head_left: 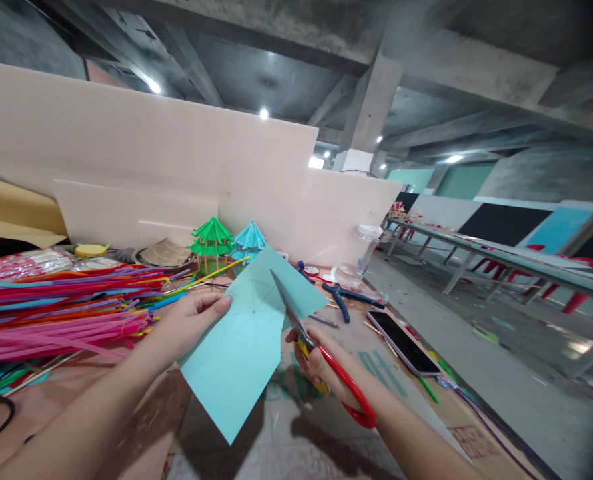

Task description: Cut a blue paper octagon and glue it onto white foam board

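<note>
Cluttered craft table [296, 440]: straws [51, 307] far left; left hand [189, 323] pinching blue paper [246, 340] held above tabletop; right hand [321, 367] clamped on scissors [321, 353], blades biting paper. Limp sheet likely to buckle, skewing cut.

— Lighting? 
— Moderate; small ceiling lamps [264, 113] in the upper centre of the frame, slightly flared. Soft shadows under the forearms on the table [296, 433].
— Defects? 
— Wide-angle bending at the edges, dark right corners.
</note>
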A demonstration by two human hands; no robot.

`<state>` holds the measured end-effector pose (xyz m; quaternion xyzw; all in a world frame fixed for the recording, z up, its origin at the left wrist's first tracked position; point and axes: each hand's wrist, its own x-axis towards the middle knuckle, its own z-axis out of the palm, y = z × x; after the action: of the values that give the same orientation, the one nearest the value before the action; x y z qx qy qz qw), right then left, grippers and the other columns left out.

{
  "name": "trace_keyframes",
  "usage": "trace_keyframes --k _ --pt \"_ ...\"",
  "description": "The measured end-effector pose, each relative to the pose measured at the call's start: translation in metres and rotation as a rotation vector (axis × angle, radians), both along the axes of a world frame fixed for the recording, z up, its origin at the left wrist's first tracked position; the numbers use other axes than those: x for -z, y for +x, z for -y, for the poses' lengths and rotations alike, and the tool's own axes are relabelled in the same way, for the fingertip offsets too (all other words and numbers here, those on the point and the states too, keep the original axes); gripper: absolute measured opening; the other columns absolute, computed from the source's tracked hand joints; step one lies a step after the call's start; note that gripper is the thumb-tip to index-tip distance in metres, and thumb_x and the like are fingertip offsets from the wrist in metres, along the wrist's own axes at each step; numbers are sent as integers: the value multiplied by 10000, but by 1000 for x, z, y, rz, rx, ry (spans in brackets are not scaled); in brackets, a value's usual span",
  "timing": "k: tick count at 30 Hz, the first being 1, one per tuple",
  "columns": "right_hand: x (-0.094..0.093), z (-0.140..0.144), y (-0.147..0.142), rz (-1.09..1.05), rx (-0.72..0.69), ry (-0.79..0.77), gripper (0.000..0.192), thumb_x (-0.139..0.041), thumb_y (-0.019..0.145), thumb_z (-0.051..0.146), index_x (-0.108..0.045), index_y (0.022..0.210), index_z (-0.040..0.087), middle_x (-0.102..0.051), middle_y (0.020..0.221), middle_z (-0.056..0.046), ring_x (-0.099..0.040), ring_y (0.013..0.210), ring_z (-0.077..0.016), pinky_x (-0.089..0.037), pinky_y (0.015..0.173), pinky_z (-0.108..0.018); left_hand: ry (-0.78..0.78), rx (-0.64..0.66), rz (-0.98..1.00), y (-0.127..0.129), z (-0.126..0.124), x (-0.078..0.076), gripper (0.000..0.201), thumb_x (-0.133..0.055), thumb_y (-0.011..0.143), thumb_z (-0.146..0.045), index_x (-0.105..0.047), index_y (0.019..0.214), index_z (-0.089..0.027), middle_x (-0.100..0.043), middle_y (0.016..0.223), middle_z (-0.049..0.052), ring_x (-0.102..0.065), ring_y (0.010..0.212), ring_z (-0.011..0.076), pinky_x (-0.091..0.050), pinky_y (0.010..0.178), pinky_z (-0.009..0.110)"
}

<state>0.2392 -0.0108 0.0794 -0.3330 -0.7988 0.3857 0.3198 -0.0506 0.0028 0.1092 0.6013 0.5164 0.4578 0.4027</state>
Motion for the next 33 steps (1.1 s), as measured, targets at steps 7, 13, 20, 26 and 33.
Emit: trace_keyframes --k 7,13,20,26,33 --pt "3 -1 -3 -83 -30 -136 587 -418 915 756 -514 1166 234 -449 780 -5 -384 589 -134 -368 537 -296 -60 13 27 0 1 -1 713 -716 585 -829 -734 852 -168 -718 728 46 -615 583 208 -481 485 274" --pt "4 -2 -6 -105 -3 -185 661 -449 854 818 -508 1155 232 -424 757 9 -362 568 -132 -321 512 -293 -82 27 50 0 1 0 728 -721 570 -841 -729 860 -173 -730 764 57 -638 617 223 -506 508 288" --pt "-1 -1 -4 -71 -28 -169 621 -429 894 781 -493 1179 232 -410 778 11 -337 598 -129 -312 549 -293 -82 33 60 -3 -3 5 695 -737 577 -825 -732 835 -180 -712 741 44 -621 604 206 -492 490 272" --pt "-1 0 -3 -92 -27 -202 610 -451 891 772 -500 1169 232 -396 782 14 -334 601 -125 -317 545 -285 -96 46 69 -1 -3 4 702 -738 570 -831 -717 815 -174 -717 771 52 -626 619 205 -501 501 275" --pt "1 -1 -4 -122 -16 -218 619 -488 867 782 -514 1149 232 -395 781 15 -311 588 -116 -303 516 -271 -108 50 78 -2 -1 3 694 -746 564 -826 -702 790 -172 -703 748 46 -608 602 192 -488 488 261"
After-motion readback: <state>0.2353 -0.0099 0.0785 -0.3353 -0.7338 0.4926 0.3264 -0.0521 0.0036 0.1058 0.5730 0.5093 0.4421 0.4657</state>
